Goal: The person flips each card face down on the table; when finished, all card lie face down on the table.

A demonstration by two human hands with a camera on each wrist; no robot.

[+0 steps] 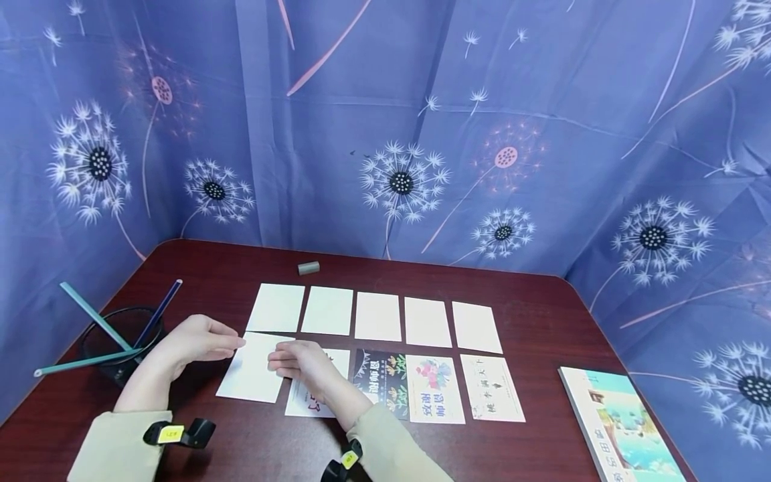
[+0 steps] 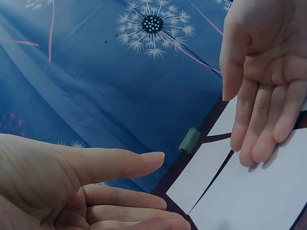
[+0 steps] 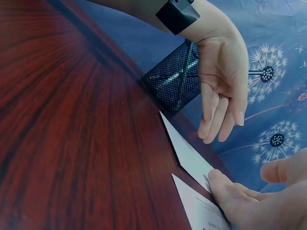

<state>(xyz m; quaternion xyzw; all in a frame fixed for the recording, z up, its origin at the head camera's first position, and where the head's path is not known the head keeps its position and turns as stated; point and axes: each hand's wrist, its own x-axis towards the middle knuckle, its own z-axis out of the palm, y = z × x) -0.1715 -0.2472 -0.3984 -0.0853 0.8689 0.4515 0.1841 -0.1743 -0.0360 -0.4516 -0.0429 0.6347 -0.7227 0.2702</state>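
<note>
Two hands at the blank card on the near row's left end.

We see the left hand (image 1: 193,345) with straight, relaxed fingers at the left edge of the blank white card (image 1: 253,375); whether it touches we cannot tell. The right hand (image 1: 304,367) rests its extended fingers on that card's right part, gripping nothing. The card lies face down, front left, overlapping a printed card (image 1: 313,400). A far row of five blank cards (image 1: 376,316) runs behind it. Three near-row cards carry Chinese characters; we cannot read them. A mesh pen cup (image 1: 120,338) holding pencils (image 1: 93,314) stands left, a booklet (image 1: 620,428) right, and a small grey cylinder (image 1: 308,268) lies behind, all on the dark red wooden table (image 1: 542,314). Blue dandelion-print fabric (image 1: 421,120) encloses the table.
</note>
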